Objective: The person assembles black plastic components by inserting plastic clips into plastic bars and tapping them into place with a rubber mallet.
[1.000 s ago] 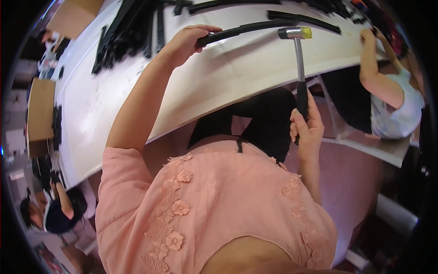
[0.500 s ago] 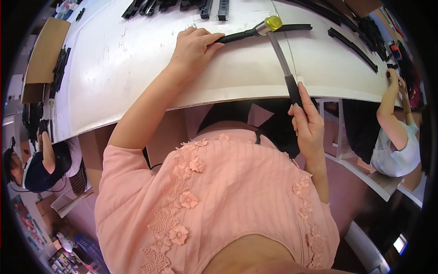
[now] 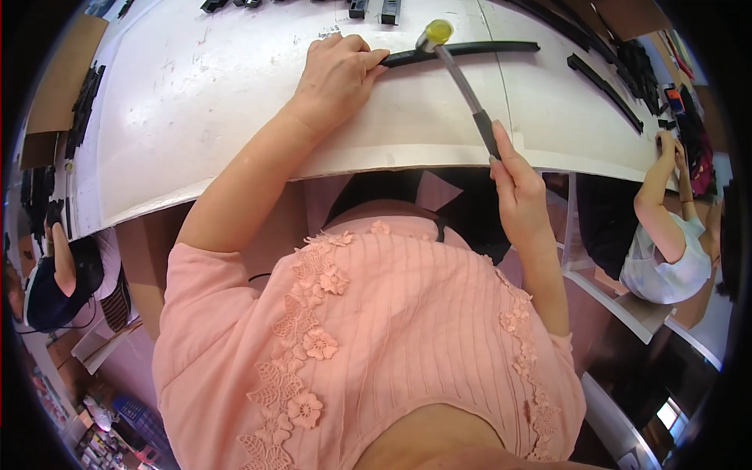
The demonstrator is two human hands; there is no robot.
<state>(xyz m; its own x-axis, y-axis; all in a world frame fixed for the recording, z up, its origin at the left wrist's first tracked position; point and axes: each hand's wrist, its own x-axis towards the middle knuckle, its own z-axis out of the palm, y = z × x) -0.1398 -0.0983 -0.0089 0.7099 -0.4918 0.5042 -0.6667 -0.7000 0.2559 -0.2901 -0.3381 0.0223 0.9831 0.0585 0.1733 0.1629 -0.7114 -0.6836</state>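
A long, thin black plastic strip (image 3: 493, 48) lies across the far part of the white table. Its left end is pinched in the fingers of my left hand (image 3: 338, 78), which rests on the tabletop. My right hand (image 3: 518, 182), near the table's front edge, grips the black handle of a mallet (image 3: 462, 81) with a grey shaft. The mallet's head has a clear yellow face and a silver part; it is over the strip, just right of my left fingers. Whether the head touches the strip I cannot tell.
Black plastic parts (image 3: 389, 11) lie along the table's far edge. Another black strip (image 3: 605, 92) and a heap of dark parts (image 3: 638, 74) are at the right. Cardboard (image 3: 66, 74) stands at the left. One co-worker (image 3: 666, 235) sits at right, another (image 3: 59, 274) at left.
The mallet head has shifted left along the strip, closer to my left hand, and my right hand has moved slightly left and up. My left hand keeps hold of the strip.
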